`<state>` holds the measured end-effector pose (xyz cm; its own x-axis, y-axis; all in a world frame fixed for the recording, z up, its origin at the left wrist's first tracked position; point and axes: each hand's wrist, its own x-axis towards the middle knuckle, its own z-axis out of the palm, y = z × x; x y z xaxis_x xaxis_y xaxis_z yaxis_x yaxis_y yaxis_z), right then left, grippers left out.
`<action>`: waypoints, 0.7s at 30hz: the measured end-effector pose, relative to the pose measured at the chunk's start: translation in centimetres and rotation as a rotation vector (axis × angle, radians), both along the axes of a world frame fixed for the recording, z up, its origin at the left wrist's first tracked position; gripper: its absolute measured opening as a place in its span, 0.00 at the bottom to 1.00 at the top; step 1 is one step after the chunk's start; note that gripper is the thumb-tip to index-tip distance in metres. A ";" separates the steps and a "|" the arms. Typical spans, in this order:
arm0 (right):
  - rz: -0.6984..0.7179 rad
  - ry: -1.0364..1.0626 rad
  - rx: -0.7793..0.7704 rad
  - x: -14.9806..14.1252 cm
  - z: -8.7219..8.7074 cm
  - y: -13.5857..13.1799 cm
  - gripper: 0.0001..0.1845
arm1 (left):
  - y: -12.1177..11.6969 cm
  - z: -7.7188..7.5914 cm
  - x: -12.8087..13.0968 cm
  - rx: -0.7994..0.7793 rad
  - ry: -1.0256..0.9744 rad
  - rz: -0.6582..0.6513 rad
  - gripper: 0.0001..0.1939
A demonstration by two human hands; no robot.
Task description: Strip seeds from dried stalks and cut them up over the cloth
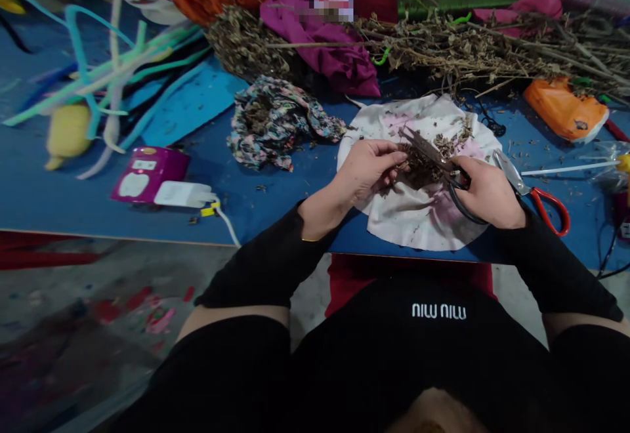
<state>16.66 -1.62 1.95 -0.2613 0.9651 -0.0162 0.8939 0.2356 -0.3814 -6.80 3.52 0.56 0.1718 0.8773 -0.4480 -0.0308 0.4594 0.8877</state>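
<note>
My right hand (485, 190) grips black-handled scissors (427, 149), their blades apart and pointing up and left over a pile of dried plant bits (418, 167). Close beside the blades, my left hand (367, 167) pinches some of the dried plant between thumb and fingers. Both hands are above a round white cloth (408, 223) with pinkish stains, scattered with crumbs of leaf and stem. Partly under my right wrist lies a second pair of scissors with red handles (550, 210).
A floral cloth with dried bits (280, 118) lies to the left, near a purple power strip (150, 174). Dried stalks (492, 52) span the back. An orange packet (566, 110) sits at right. Fuzzy colored stems (108, 79) and a yellow object (69, 132) are at far left.
</note>
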 end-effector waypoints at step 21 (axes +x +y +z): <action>0.076 -0.071 -0.058 -0.1 0.1 0.0 0.22 | -0.4 -0.4 0.5 -0.004 -0.088 -0.050 0.03</action>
